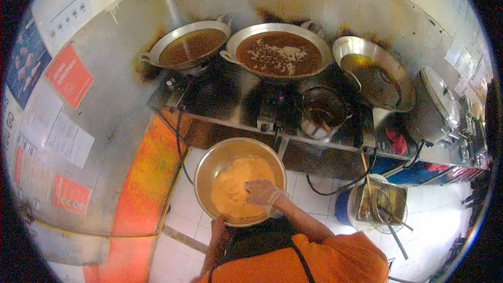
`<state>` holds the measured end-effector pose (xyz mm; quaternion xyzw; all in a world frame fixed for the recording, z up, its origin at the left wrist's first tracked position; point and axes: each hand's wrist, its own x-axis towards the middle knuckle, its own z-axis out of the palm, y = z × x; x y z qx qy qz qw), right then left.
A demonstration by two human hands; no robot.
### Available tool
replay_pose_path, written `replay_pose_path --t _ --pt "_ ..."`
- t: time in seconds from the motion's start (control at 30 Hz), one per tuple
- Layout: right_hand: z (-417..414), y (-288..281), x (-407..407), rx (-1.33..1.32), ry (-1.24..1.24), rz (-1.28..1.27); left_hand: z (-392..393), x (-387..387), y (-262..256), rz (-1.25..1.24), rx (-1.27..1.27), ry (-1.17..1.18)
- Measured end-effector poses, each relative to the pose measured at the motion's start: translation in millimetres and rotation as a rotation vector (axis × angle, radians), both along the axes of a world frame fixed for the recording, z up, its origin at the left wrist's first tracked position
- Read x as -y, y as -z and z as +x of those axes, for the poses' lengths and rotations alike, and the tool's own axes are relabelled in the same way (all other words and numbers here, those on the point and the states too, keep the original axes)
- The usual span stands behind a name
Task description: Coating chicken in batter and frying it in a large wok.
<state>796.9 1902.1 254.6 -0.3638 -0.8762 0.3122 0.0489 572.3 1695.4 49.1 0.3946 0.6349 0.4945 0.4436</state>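
Observation:
A wide metal bowl (204, 165) is in front of my body, with a pale orange powder or floury mix (232, 181) inside. My left hand (220, 224) grips the bowl's near rim at the lower left. Over the right part of the mix is my right hand (261, 192), in a clear plastic glove that reaches the wrist. Its fingertips point left and touch the mix. Whether those fingers close on anything is hard to see.
Beyond the bowl, a metal stove counter carries a left wok (192, 45) of oil, a middle wok (279, 53) with frothing brown oil and a right wok (373, 72). A lidded pot (436, 102) stands farther right. Wire strainers (383, 204) rest over a container at lower right. Hoses (178, 137) hang by the counter.

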Motion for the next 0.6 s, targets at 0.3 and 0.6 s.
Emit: replay_pose_path --t 0.3,0.6 --pt "17 -186 -226 -0.514 0.194 -0.042 -8 -175 -145 -0.419 0.315 -0.322" --pt "62 -252 -422 -0.159 0.82 0.396 -94 -310 -185 -0.406 0.714 -0.225"
